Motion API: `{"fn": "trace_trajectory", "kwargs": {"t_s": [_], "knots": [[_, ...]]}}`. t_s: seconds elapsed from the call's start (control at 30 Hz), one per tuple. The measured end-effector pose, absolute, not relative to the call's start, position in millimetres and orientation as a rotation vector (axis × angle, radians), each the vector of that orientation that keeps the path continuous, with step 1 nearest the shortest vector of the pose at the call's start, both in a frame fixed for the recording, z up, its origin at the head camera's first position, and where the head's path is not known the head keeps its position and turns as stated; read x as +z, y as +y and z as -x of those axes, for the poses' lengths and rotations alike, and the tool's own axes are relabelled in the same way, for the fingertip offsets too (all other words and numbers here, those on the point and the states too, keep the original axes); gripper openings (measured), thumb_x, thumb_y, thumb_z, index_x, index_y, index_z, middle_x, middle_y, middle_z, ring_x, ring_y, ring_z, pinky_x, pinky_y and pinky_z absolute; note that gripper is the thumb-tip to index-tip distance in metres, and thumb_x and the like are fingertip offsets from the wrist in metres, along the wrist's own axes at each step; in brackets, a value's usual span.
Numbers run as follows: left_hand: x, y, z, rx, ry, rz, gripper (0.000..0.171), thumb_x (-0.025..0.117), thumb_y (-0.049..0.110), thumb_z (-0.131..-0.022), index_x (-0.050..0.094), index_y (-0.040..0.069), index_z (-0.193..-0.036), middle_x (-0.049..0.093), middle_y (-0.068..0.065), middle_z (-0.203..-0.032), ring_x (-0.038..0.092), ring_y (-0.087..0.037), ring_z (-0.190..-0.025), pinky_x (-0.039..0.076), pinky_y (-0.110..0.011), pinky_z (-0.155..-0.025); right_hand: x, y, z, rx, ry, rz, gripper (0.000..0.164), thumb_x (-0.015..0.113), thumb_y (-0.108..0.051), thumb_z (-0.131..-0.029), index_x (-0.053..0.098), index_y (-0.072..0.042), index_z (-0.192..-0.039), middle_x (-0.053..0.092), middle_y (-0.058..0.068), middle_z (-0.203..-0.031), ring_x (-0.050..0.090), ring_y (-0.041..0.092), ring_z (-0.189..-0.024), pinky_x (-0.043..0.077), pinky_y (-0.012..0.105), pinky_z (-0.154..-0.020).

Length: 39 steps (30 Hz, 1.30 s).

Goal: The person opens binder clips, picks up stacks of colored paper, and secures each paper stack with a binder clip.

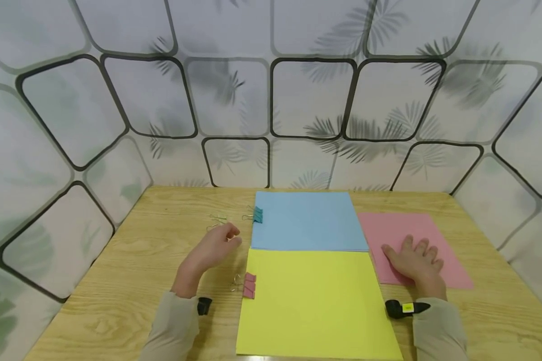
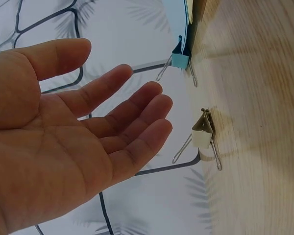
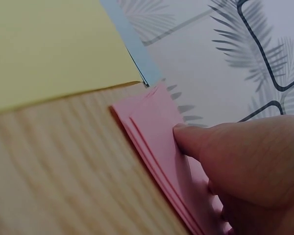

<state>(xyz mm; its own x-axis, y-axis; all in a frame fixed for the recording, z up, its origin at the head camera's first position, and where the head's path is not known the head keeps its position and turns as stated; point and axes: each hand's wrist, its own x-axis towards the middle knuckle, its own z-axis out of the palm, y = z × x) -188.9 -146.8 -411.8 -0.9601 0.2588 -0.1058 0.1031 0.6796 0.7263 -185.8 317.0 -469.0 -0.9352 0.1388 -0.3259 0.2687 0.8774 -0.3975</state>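
My left hand (image 1: pixel 213 248) hovers over the table, fingers loosely bent and nothing in them. Just beyond its fingertips a pale yellow-green binder clip (image 1: pixel 220 219) stands on the wood, partly hidden by the hand in the head view; the left wrist view shows the clip (image 2: pixel 202 138) whole, apart from the fingers. At right, my right hand (image 1: pixel 416 261) rests with spread fingers on a stack of pink paper (image 1: pixel 388 225). In the right wrist view the thumb (image 3: pixel 188 139) lies on the top sheet, and the stack's edges are slightly uneven.
Blue paper (image 1: pixel 309 220) lies at the back centre, a teal binder clip (image 1: pixel 258 215) on its left edge. Yellow paper (image 1: pixel 318 306) lies in front, with a pink binder clip (image 1: pixel 250 286) on its left edge. A patterned wall covering (image 1: pixel 313 100) encloses the wooden table (image 1: pixel 131 250).
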Motion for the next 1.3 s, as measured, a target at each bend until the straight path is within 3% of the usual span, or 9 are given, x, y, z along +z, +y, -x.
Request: {"fn": "trace_trajectory", "kwargs": {"t_s": [1.3], "knots": [[-407,-167,201,1.114,2.774,-0.240,0.043,0.045,0.018,-0.104,0.046,-0.011,-0.136,0.048,-0.031,-0.139,0.048,-0.044,-0.126,0.044,-0.055,-0.100,-471,318,187,-0.613,2.746,-0.286,0.105,0.027,-0.067,-0.098,-0.012,0.017,-0.147,-0.028,0.051,-0.140,-0.024,0.072,-0.128,-0.006,0.083,-0.098]]}}
